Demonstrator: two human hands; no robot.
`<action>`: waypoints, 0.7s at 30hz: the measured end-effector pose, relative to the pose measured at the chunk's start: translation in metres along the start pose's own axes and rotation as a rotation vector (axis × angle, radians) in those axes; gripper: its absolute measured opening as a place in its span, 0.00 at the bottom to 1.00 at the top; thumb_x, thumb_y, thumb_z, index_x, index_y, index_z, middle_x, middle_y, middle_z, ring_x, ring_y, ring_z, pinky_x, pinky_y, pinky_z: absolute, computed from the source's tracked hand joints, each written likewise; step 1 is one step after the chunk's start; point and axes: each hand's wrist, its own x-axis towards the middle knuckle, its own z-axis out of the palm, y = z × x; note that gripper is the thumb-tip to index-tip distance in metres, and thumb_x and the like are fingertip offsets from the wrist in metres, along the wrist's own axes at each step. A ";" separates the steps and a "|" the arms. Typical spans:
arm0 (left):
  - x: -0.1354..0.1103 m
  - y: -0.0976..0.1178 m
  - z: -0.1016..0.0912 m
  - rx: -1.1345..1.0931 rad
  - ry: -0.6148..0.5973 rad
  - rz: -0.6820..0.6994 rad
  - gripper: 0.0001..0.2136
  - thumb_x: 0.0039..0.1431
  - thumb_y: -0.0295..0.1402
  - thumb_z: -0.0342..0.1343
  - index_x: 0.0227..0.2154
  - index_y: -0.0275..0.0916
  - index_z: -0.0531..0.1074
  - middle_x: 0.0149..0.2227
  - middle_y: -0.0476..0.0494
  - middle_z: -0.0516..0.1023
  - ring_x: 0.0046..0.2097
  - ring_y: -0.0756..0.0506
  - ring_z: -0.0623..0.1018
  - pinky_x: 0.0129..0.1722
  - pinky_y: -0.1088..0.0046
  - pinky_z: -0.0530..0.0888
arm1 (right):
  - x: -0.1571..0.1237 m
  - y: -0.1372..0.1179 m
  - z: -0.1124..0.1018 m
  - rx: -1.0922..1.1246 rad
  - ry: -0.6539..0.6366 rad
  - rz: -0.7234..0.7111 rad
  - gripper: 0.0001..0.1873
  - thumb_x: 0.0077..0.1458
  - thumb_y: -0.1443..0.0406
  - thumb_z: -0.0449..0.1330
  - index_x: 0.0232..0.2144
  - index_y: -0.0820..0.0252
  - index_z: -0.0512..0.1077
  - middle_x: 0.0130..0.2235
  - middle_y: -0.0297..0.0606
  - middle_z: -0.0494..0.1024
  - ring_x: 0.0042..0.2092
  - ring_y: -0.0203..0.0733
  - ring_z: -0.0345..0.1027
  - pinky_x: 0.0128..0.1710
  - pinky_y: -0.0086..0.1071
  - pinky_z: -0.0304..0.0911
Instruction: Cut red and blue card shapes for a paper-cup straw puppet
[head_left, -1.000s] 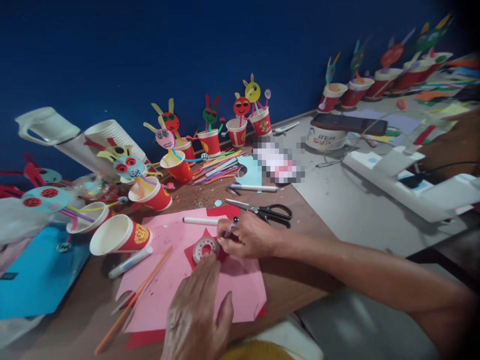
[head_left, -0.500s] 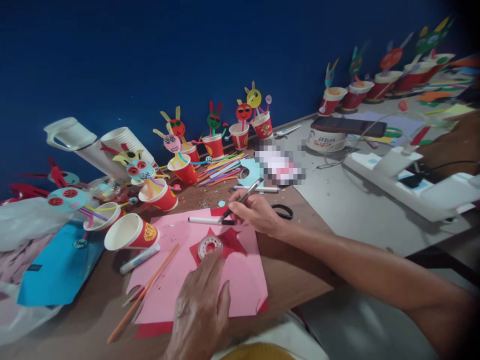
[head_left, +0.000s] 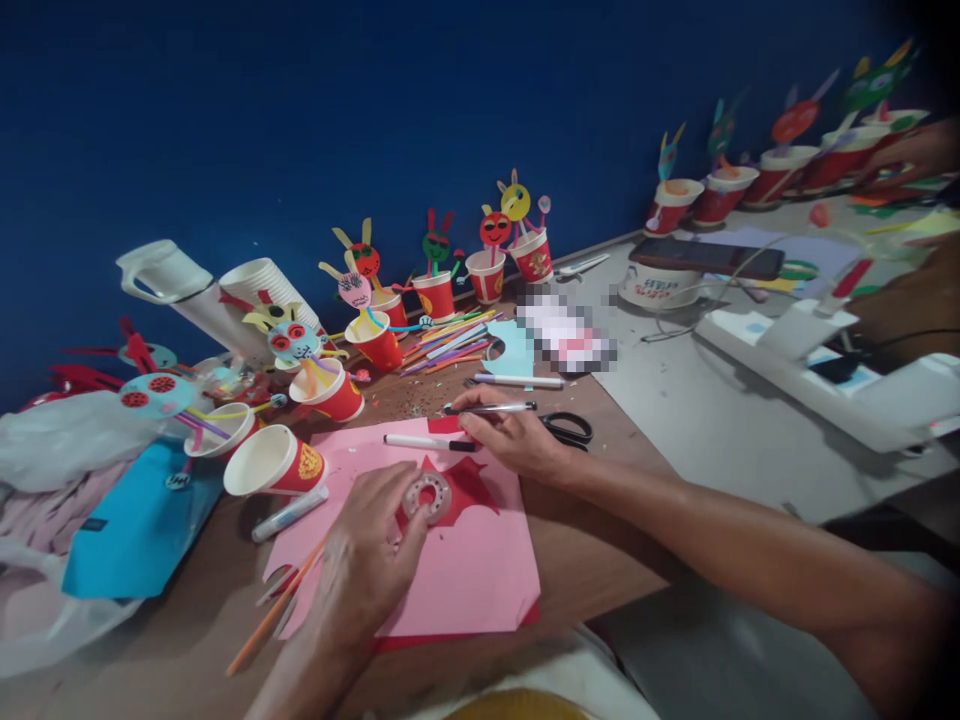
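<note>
My left hand (head_left: 367,560) rests on a pink paper sheet (head_left: 457,570), its fingers curled round a small ring of tape (head_left: 427,496) that lies on a jagged red paper scrap (head_left: 469,485). My right hand (head_left: 510,435) hovers just above the sheet's far edge and pinches a thin pen (head_left: 491,407) held level, tip to the left. A white marker (head_left: 427,441) lies on the pink sheet just under that hand. Black-handled scissors (head_left: 566,428) lie behind my right hand, partly hidden by it.
Red paper cups (head_left: 274,466) with paper animal faces on straws stand and lie at the left and along the blue wall. Loose coloured straws (head_left: 446,340), a blue paper sheet (head_left: 131,520), a stack of white cups (head_left: 259,285) and a white power strip (head_left: 825,375) surround the work.
My right hand lifted the pen off the tape ring and carried it back toward the scissors, turning it level. My left hand slid left and closed round the ring.
</note>
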 end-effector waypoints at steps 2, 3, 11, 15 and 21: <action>0.006 -0.003 -0.002 0.080 -0.087 0.011 0.18 0.49 0.32 0.52 0.45 0.36 0.64 0.45 0.37 0.70 0.47 0.40 0.68 0.46 0.60 0.66 | 0.000 0.002 0.001 -0.015 -0.001 0.016 0.08 0.53 0.69 0.51 0.37 0.61 0.66 0.35 0.35 0.71 0.34 0.34 0.65 0.34 0.28 0.60; 0.008 -0.004 -0.002 0.101 -0.135 0.018 0.20 0.48 0.33 0.53 0.46 0.35 0.63 0.46 0.37 0.69 0.48 0.39 0.67 0.46 0.59 0.66 | 0.000 0.002 0.001 -0.021 -0.007 0.023 0.08 0.53 0.69 0.51 0.37 0.61 0.66 0.35 0.35 0.71 0.34 0.34 0.65 0.34 0.28 0.61; 0.011 -0.005 -0.005 0.001 -0.231 -0.077 0.15 0.53 0.33 0.47 0.44 0.38 0.64 0.42 0.41 0.71 0.44 0.43 0.70 0.43 0.65 0.67 | -0.002 0.004 0.002 -0.069 -0.077 0.016 0.09 0.54 0.68 0.50 0.38 0.61 0.66 0.34 0.35 0.72 0.32 0.34 0.66 0.34 0.28 0.62; 0.009 -0.005 -0.005 -0.008 -0.293 -0.037 0.22 0.49 0.36 0.53 0.48 0.37 0.62 0.46 0.39 0.69 0.47 0.41 0.68 0.45 0.63 0.67 | -0.002 0.005 0.002 -0.092 -0.087 0.001 0.09 0.54 0.68 0.51 0.38 0.61 0.67 0.35 0.36 0.72 0.34 0.35 0.67 0.35 0.28 0.62; 0.006 -0.007 -0.001 -0.041 -0.186 -0.134 0.21 0.51 0.36 0.51 0.48 0.38 0.62 0.44 0.40 0.71 0.45 0.42 0.71 0.44 0.65 0.68 | -0.001 0.004 0.001 -0.108 -0.093 -0.039 0.09 0.54 0.68 0.51 0.37 0.61 0.67 0.36 0.37 0.73 0.37 0.36 0.67 0.36 0.28 0.61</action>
